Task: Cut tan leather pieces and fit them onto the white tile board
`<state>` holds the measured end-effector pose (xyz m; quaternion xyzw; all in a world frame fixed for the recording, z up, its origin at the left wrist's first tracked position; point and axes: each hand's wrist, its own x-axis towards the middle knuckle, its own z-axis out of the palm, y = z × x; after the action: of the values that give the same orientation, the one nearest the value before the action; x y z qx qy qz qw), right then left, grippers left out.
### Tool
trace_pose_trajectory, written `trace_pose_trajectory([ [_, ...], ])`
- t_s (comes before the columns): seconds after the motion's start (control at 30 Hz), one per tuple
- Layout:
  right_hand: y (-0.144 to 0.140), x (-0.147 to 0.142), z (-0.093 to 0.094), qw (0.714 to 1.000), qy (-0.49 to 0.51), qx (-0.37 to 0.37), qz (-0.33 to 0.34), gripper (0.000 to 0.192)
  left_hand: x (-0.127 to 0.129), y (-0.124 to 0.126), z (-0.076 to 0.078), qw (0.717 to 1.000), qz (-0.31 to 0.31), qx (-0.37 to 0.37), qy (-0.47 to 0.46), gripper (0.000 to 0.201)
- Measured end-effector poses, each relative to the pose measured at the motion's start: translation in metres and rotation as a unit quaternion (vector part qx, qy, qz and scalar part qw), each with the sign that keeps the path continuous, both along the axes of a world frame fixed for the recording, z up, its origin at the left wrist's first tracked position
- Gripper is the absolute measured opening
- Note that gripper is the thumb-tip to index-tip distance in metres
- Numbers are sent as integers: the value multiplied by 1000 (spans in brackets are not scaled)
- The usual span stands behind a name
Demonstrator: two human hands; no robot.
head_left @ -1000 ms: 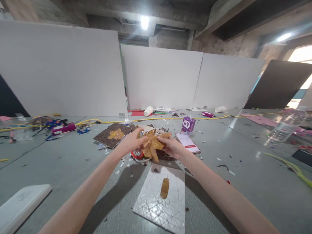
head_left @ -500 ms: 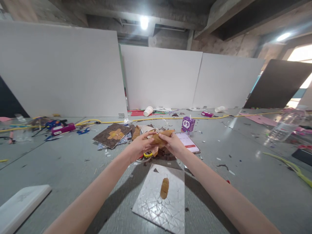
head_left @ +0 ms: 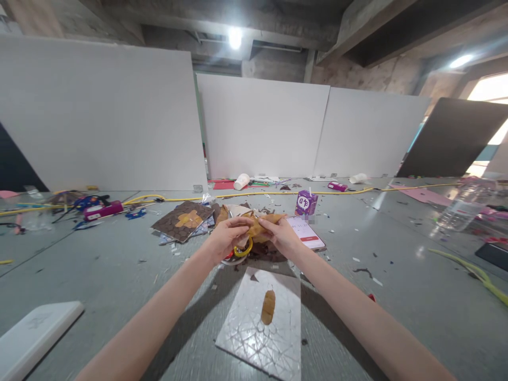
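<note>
brown paper (head_left: 262, 226) sits pinched between both hands above the grey floor (head_left: 119, 264), out past the far edge of a white patterned tile (head_left: 246, 333) — the crumpled piece is folded up small, and how it is folded inside the grip cannot be told. left hand (head_left: 226, 237) closes its fingers on the paper's left end, thumb on top, and a yellow ring (head_left: 243, 250) hangs just below that hand, though whether a finger passes through it is unclear. right hand (head_left: 282, 237) clamps the paper's right end, fingertips meeting those of the other hand. on the tile lies a small brown oval cutout (head_left: 268, 307), well apart from the hands. just right of the right hand a phone (head_left: 307, 233) lies flat with its screen lit, and behind it stands a purple drink carton (head_left: 306, 202). left of the hands lies a dark brown patterned sheet (head_left: 180, 218) with a tan shape on it. a yellow cable (head_left: 337, 190) runs across the floor farther back, near an overturned paper cup (head_left: 241, 181) — white boards stand behind. a clear plastic bottle (head_left: 462, 203) is at far right, a white board corner (head_left: 35, 333) at near left.
</note>
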<state>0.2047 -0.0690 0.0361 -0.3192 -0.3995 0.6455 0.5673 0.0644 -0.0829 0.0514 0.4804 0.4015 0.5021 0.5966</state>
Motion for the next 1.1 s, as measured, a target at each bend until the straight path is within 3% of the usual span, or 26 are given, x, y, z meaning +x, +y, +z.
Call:
trace_pose_trajectory([
  [0.17, 1, 5, 1, 999, -42, 19, -11, 24, -6, 6, 1, 1000, 24, 0, -18, 23],
  [0.27, -1, 9, 2, 977, -208, 48, 23, 20, -19, 11, 13, 992, 92, 52, -75, 24],
  [0.37, -4, 2, 3, 883, -453, 112, 61, 13, -37, 16, 28, 967, 177, 127, -132, 22],
  [0.5, -4, -30, 2, 699, -672, 242, 33, 19, -55, 18, 43, 940, 233, 192, -158, 19],
  [0.53, -2, -41, 3, 684, -689, 237, 32, 21, -57, 17, 45, 937, 237, 201, -158, 19],
  [0.67, 8, -79, 3, 656, -733, 182, 17, 30, -57, 13, 50, 933, 221, 238, -156, 23],
  [0.8, 13, -99, 0, 641, -755, 142, 2, 38, -56, 6, 57, 917, 208, 293, -172, 32],
  [1.0, 10, -91, 14, 629, -765, 139, -31, 46, -61, 2, 67, 900, 189, 333, -207, 32],
  [1.1, 3, -71, 28, 619, -767, 167, -32, 38, -66, 5, 66, 900, 188, 322, -227, 26],
])
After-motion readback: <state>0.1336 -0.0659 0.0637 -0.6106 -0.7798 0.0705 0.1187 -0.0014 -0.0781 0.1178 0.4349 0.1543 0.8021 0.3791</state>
